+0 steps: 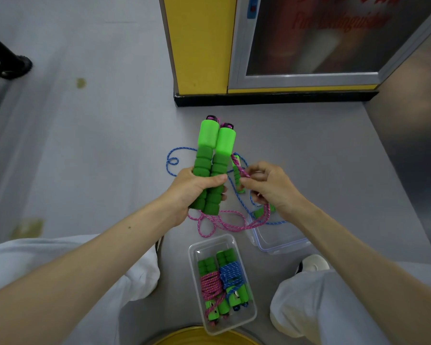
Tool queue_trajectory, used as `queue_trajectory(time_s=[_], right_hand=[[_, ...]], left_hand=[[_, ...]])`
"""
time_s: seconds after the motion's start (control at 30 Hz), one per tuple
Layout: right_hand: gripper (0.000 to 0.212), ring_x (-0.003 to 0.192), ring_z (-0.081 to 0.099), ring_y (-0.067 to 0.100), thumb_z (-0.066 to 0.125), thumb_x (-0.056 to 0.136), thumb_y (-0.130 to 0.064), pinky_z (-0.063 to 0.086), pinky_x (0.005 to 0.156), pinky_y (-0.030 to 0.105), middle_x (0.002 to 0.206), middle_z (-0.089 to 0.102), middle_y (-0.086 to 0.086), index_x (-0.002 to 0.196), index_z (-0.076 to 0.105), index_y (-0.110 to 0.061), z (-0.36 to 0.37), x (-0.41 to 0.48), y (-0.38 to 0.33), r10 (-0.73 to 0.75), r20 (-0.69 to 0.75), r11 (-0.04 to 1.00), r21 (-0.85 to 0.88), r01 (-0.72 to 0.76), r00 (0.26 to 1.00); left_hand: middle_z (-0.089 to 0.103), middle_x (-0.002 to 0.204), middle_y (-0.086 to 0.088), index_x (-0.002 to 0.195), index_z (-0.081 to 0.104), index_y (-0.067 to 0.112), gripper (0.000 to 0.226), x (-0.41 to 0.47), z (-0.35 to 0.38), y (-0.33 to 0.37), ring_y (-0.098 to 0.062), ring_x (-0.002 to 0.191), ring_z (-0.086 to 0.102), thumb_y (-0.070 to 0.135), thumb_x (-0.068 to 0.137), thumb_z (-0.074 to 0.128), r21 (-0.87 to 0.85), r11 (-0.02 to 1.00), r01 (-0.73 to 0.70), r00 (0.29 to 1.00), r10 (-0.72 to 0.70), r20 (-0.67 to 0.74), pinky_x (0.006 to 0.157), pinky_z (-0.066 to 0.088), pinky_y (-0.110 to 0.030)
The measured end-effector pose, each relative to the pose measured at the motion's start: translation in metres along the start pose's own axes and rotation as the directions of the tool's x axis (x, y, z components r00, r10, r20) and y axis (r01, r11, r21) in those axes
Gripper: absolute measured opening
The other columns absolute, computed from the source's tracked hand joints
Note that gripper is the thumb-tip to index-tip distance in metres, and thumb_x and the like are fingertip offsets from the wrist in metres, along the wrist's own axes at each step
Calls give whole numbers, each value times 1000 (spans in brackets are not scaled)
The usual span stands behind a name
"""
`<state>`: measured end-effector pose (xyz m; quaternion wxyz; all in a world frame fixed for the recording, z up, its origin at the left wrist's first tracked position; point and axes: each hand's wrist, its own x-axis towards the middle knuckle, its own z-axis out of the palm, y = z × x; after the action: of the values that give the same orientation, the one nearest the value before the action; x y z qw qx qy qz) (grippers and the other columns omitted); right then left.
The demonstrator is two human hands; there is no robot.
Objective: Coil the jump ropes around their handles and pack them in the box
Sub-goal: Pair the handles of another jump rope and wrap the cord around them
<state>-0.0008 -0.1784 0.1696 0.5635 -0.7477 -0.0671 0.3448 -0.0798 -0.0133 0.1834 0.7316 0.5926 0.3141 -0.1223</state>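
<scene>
While left hand (193, 188) clamps both handles (210, 168), right hand (266, 185) pinches pink rope (224, 224); limp, light cord, best held near handles.

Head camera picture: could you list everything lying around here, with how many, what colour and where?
Held handles: two, green, side by side in the left hand.
Pink rope: one, loose, trailing from the held handles to the floor and up to the right hand.
Blue rope: one, loose on the floor behind the hands, with green handles partly hidden.
Box: one, clear, on the floor between the knees.
Coiled ropes: two in the box, one pink, one blue, green handles.
Lid: one, clear with blue seal, right of the box.
Floor: grey.
Left hand: gripping the handles.
Right hand: pinching the pink rope.
</scene>
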Motion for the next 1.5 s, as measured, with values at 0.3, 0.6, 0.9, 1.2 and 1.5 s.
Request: queue_trajectory(time_s=[0.3, 0.6, 0.9, 1.2, 1.5], right_hand=[[21, 38, 28, 9, 43, 100, -13, 24, 38, 18, 59, 60, 8, 103, 63, -16, 14, -5, -4, -4, 156, 1000, -28, 9, 988], [25, 29, 29, 7, 39, 101, -10, 20, 33, 16, 56, 61, 8, 104, 62, -2, 8, -5, -5, 75, 98, 987, 135, -88, 992], [36, 36, 31, 4, 52, 91, -41, 22, 35, 16, 56, 60, -1, 83, 57, -7, 12, -11, -15, 85, 247, 976, 175, -130, 965], [36, 35, 25, 7, 52, 93, -39, 17, 36, 17, 44, 41, 1, 76, 53, -8, 9, -4, -10, 104, 29, 949, 298, -107, 994], [37, 36, 22, 8, 49, 93, -44, 16, 37, 18, 50, 30, 0, 88, 56, -8, 4, -1, -10, 58, 6, 930, 363, -56, 998]], left_hand=[[66, 72, -2, 82, 62, 19, 15, 8, 9, -6, -19, 64, 64, 18, 77, 76, 332, 921, -203, 951, 266, -159, 68, 55, -38], [52, 80, 5, 107, 53, 21, 29, 7, 18, -3, -24, 78, 55, 36, 85, 62, 897, 421, -133, 824, 550, -136, 67, 38, -32], [60, 96, -3, 128, 46, 24, 42, 1, 22, -8, -26, 88, 60, 37, 90, 56, 976, 192, -104, 776, 630, -41, 60, 35, -31], [49, 108, -4, 150, 19, 19, 82, -1, 32, -23, -20, 98, 51, 59, 85, 50, 983, 45, -179, 754, 649, 107, 61, 37, -30], [69, 96, 2, 124, 52, 23, 37, -8, 28, 8, -8, 71, 69, 39, 91, 56, 38, 999, 1, 980, -9, 198, 51, 52, -22]])
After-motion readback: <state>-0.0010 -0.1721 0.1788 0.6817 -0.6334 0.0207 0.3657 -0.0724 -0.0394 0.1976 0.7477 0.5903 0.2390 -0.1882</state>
